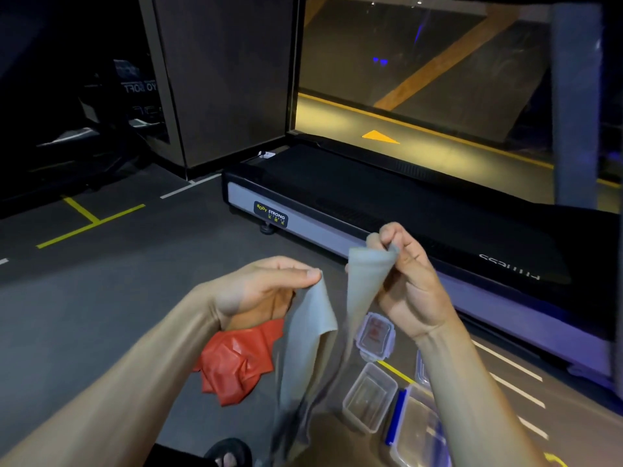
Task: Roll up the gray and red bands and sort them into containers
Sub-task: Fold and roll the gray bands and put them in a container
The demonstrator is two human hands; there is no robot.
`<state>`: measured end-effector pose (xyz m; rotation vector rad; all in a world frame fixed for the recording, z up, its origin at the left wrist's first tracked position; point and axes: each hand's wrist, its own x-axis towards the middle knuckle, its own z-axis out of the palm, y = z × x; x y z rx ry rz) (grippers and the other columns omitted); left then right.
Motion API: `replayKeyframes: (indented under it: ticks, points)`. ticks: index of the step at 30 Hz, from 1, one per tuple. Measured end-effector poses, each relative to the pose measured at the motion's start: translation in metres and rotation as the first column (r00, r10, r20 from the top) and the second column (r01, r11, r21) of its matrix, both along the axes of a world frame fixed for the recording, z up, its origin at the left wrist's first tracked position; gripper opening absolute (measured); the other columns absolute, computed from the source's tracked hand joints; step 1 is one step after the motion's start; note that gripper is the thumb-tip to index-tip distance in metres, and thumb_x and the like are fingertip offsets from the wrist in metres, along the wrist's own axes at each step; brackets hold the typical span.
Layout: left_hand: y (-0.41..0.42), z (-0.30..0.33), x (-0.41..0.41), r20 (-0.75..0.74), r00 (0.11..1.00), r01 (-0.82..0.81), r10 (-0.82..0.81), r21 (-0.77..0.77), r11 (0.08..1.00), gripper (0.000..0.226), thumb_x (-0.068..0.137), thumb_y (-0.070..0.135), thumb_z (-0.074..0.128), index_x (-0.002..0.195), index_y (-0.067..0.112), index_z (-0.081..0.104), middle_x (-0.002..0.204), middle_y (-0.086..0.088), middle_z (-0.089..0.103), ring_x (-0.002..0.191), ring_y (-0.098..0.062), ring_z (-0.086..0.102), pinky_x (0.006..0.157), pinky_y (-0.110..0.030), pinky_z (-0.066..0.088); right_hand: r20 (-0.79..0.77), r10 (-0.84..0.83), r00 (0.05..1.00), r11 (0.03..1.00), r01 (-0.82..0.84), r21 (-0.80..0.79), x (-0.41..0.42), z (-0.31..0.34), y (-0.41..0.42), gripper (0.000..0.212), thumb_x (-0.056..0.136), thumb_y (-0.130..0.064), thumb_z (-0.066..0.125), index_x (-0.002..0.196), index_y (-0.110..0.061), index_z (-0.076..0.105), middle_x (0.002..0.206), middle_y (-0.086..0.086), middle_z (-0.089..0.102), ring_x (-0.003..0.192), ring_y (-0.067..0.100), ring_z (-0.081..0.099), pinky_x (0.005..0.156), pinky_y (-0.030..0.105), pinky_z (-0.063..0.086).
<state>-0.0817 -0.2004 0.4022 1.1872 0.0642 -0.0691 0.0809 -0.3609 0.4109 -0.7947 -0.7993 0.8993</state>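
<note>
Two hands pinch the gray band [312, 335] at center: left hand [266, 291] one end, right hand [408, 281] the other. Red band [236, 362] lies crumpled on the floor at seven o'clock; clear containers [369, 397] at five, partly hidden by the right forearm. Treadmill [371, 203] stands beyond.

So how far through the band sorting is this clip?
Early. Nothing looks done: the clear container on the floor appears empty. In hand: left hand and right hand each pinch the unrolled gray band. Left: rolling it, then the red band crumpled on the floor, and boxing both.
</note>
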Motion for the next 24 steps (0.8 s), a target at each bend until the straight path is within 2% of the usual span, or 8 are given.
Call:
replayKeyframes:
  ticks: [4,8,10,14,17,19,21,24]
  points:
    - [0.004,-0.005,0.002,-0.001,1.000,-0.008,0.008,0.021,1.000,0.042,0.089,0.025,0.072,0.110,-0.011,0.068,0.101,-0.019,0.073,0.089,-0.023,0.072,0.086,-0.035,0.056,0.001,0.069,0.998,0.995,-0.069,0.075,-0.023,0.009,0.010,0.016,0.093,-0.028,0.069,0.092,-0.013,0.065,0.077,0.002,0.058,0.068,0.015,0.054,0.076,0.034,0.046]
    - [0.006,-0.007,0.004,0.029,0.998,-0.050,0.049,0.058,0.997,0.029,0.092,0.021,0.060,0.104,0.000,0.075,0.102,-0.018,0.075,0.090,-0.022,0.073,0.085,-0.033,0.057,0.297,-0.066,0.953,0.991,0.096,-0.089,-0.038,-0.003,0.019,0.011,0.096,-0.016,0.060,0.091,-0.014,0.070,0.128,0.010,0.070,0.122,0.035,0.063,0.105,0.049,0.049]
    - [0.007,-0.006,0.003,0.042,0.998,-0.059,0.056,0.070,0.996,0.027,0.094,0.018,0.055,0.096,0.005,0.078,0.095,-0.013,0.076,0.086,-0.019,0.073,0.079,-0.028,0.057,0.312,-0.036,0.949,0.986,0.085,-0.144,-0.041,-0.010,0.021,0.010,0.100,-0.015,0.059,0.096,-0.009,0.066,0.134,0.012,0.067,0.128,0.038,0.060,0.110,0.057,0.044]
    - [0.008,-0.008,0.002,0.040,0.996,-0.079,0.075,0.119,0.990,0.027,0.099,0.012,0.054,0.092,0.006,0.079,0.096,-0.004,0.077,0.087,-0.015,0.072,0.078,-0.025,0.056,0.397,-0.051,0.916,0.980,0.123,-0.158,-0.040,-0.006,0.018,0.012,0.097,-0.016,0.060,0.099,-0.006,0.067,0.125,0.014,0.072,0.119,0.033,0.067,0.103,0.044,0.054]
    - [0.007,-0.008,0.001,0.047,0.997,-0.073,0.066,0.159,0.985,0.031,0.101,0.011,0.050,0.087,0.007,0.078,0.091,0.005,0.076,0.084,-0.005,0.070,0.077,-0.019,0.053,0.518,-0.064,0.853,0.970,0.174,-0.167,-0.034,-0.005,0.017,0.011,0.097,-0.014,0.062,0.099,-0.005,0.068,0.106,0.013,0.076,0.097,0.017,0.070,0.089,0.029,0.054]
    - [0.010,-0.010,-0.001,0.036,0.998,-0.049,0.043,0.187,0.981,0.033,0.098,0.023,0.060,0.100,-0.008,0.070,0.096,-0.013,0.071,0.090,-0.020,0.067,0.082,-0.033,0.051,0.598,-0.050,0.800,0.963,0.198,-0.185,-0.030,-0.006,0.015,0.010,0.099,-0.012,0.063,0.099,-0.004,0.068,0.088,0.013,0.071,0.082,0.010,0.062,0.080,0.024,0.049]
    - [0.012,-0.012,-0.002,0.014,0.999,-0.038,0.036,0.226,0.973,0.064,0.091,0.038,0.072,0.108,-0.022,0.057,0.104,-0.026,0.058,0.095,-0.037,0.050,0.085,-0.052,0.036,0.667,-0.013,0.745,0.959,0.197,-0.202,-0.025,-0.005,0.013,0.008,0.100,-0.011,0.062,0.100,-0.005,0.068,0.083,0.009,0.067,0.080,0.010,0.058,0.076,0.025,0.046]
    - [0.009,-0.010,-0.003,-0.015,1.000,-0.023,0.027,0.244,0.969,0.066,0.091,0.042,0.073,0.115,-0.018,0.059,0.113,-0.036,0.058,0.105,-0.041,0.044,0.090,-0.053,0.031,0.753,0.050,0.656,0.954,0.192,-0.231,-0.020,0.001,0.010,0.008,0.101,-0.011,0.062,0.099,-0.006,0.067,0.080,-0.004,0.066,0.077,0.004,0.057,0.075,0.020,0.043]
